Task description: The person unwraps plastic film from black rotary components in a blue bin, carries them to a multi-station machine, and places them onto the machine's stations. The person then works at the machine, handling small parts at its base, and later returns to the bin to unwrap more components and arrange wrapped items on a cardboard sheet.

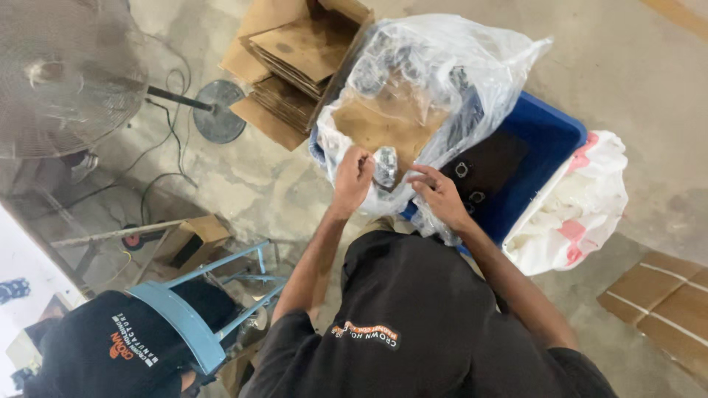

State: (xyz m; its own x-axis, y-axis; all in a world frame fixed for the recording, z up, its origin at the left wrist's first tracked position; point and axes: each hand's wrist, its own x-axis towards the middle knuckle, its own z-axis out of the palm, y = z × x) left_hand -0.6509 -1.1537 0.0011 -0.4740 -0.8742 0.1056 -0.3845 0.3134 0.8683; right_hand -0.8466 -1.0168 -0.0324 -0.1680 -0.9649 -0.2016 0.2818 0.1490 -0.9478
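Black shirt (413, 317): nearest the camera, filling the lower middle of the frame; both forearms are stretched from it up toward the frame centre.

Left hand (354, 177): curled just left of centre, fingertips pinched on a fold of the clear plastic bag (435, 81); the film seems to be held taut so that its mouth can be worked.

Right hand (441, 193): just right of centre, fingers bent and closed on the bag's lower edge, opposite the left hand, so the film is pulled from two sides.

Small metal part (386, 163): seen between the two hands, wrapped in the film; whether it is touched by a finger cannot be told.

Clear plastic bag: bulged upward in the upper middle of the frame, with a brown cardboard sheet (387, 121) and dark parts inside; it is seated in the blue bin (546, 140), probably as a liner.

Blue bin: right of centre, on the concrete floor; black ring-shaped parts (463, 169) are seen in its open half.

White sack (582, 206): slumped against the bin's right side.

Flattened cartons (295, 59): stacked at the upper middle, behind the bag.

Pedestal fan (59, 74): in the upper left, its round base (219, 110) set well apart from the bin.

Blue metal stool (206, 302): lower left, with another person in a black shirt (110, 354) partly under it.
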